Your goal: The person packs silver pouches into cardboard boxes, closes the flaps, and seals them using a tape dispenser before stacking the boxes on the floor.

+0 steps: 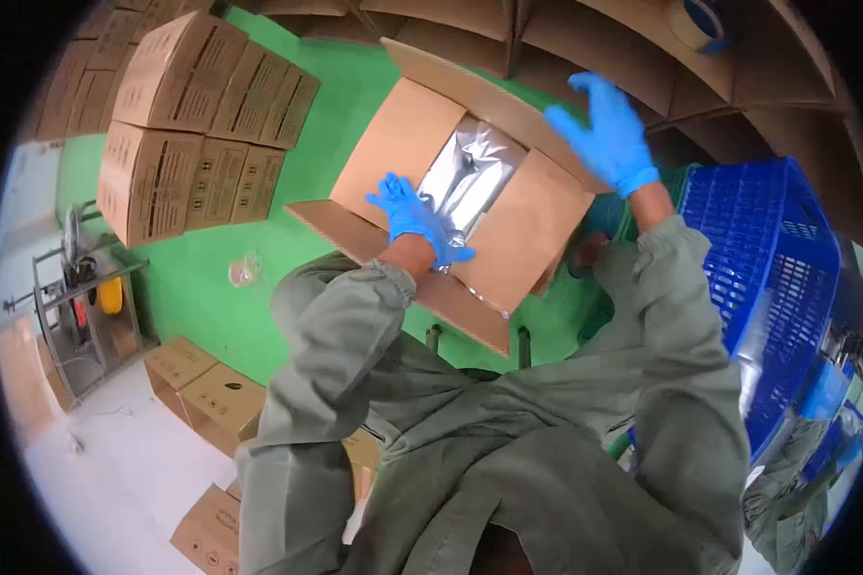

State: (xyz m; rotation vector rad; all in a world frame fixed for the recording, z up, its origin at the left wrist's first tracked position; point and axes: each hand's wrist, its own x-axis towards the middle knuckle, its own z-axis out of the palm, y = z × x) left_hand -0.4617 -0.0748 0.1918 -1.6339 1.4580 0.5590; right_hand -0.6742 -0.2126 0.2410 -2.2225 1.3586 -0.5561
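In front of me stands a cardboard box with two inner flaps folded inward and the two longer flaps sticking outward. Between the inner flaps shows a shiny silver foil package. My left hand, in a blue glove, lies with spread fingers on the left inner flap and the edge of the foil. Over the box's far right side, my right hand, also gloved in blue, is raised with its fingers apart, near the far outer flap. It holds nothing.
Stacked closed cartons stand at the left on the green floor. A blue plastic basket is at my right. Brown cardboard boxes line the far side, with a tape roll on them. Open cartons lie lower left.
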